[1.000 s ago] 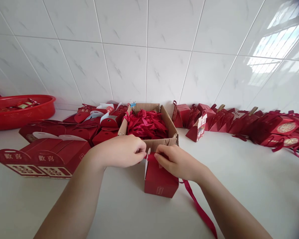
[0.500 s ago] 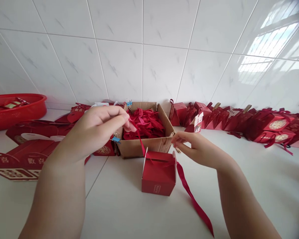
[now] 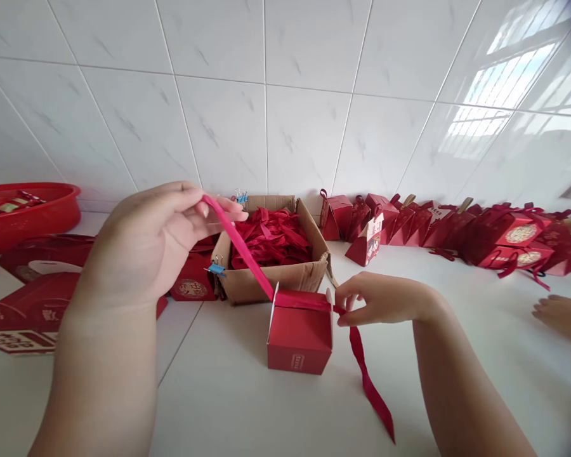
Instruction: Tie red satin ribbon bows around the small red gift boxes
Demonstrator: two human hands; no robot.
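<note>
A small red gift box (image 3: 299, 333) stands on the white counter in front of me, with a red ribbon (image 3: 240, 244) threaded across its top. My left hand (image 3: 152, 238) is raised at the left and pinches one end of the ribbon, drawing it taut up and to the left. My right hand (image 3: 378, 298) pinches the ribbon at the box's right top edge. The ribbon's free tail hangs down to the counter at the right.
A cardboard box (image 3: 271, 279) full of red ribbons sits just behind. Flat red boxes (image 3: 23, 304) lie at the left near a red basin (image 3: 28, 216). Finished red gift boxes (image 3: 457, 231) line the tiled wall. Another person's hand (image 3: 561, 317) shows at the right edge.
My left hand has lifted up and left, pulling the ribbon through the box top. My right hand moved off the top to the box's right edge. Another person's hand came into view.
</note>
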